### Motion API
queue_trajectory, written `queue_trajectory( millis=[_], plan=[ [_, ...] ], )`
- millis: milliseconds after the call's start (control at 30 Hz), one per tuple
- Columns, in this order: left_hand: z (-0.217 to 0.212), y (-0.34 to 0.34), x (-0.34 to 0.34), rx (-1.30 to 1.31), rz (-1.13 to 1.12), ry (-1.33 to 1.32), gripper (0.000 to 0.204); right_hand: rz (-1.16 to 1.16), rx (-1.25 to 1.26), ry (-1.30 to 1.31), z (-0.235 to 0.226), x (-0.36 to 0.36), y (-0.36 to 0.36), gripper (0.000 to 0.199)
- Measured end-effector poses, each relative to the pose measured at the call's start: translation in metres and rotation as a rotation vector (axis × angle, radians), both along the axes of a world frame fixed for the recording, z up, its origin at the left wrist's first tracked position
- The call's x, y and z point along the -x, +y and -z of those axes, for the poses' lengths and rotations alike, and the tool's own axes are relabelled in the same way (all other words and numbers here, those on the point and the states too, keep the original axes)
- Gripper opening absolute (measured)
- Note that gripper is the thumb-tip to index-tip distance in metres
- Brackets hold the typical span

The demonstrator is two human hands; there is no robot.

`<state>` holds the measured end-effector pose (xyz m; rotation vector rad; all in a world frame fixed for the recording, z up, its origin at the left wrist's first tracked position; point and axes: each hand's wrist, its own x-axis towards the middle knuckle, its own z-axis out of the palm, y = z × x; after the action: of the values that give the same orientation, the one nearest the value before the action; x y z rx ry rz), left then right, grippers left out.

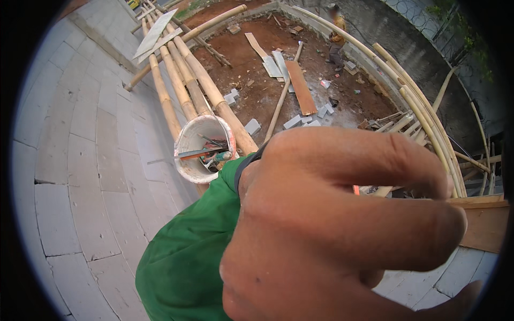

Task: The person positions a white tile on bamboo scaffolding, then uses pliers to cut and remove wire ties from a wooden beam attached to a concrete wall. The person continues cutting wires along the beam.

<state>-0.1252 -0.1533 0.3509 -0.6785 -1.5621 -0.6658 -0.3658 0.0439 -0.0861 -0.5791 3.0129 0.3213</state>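
Note:
My left hand fills the lower middle and right, very close, its back and knuckles showing. The fingers reach rightward, slightly bent, with a gap between the upper ones; nothing shows in them. The lower fingers run toward the dark rim. Around its wrist is a green sleeve with a dark cuff. Just past the sleeve stands a white, mortar-smeared bucket with tools inside. One has a green handle; a long, thin reddish-edged tool lies across the opening. My right hand is out of view.
A pale block wall covers the left. Bamboo poles run away beyond the bucket, with boards on them. Below are red soil, a brown plank and broken blocks. Another person stands at the far right.

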Motion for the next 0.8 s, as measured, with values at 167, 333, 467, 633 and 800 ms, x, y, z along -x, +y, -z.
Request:
queue_trajectory(
  millis=[167,333,467,633,800],
  plan=[
    [-0.001,-0.024,-0.018,-0.11,0.01,0.06,0.028,0.019,-0.009,-0.017,-0.004,-0.003,-0.005,0.075],
    [0.073,-0.06,0.072,-0.352,-0.109,-0.239,0.034,0.021,0.008,-0.04,-0.014,-0.005,-0.008,0.074],
    [0.248,-0.099,0.134,-0.418,-0.464,-0.913,0.025,0.019,0.002,-0.035,-0.018,-0.008,-0.008,0.073],
    [0.461,-0.053,0.099,0.158,-0.867,-1.456,0.041,0.034,0.005,-0.003,-0.013,-0.008,-0.006,0.072],
    [0.466,-0.048,0.107,0.241,-1.041,-1.445,0.028,0.032,0.024,-0.036,-0.022,-0.008,-0.008,0.069]
  ],
)
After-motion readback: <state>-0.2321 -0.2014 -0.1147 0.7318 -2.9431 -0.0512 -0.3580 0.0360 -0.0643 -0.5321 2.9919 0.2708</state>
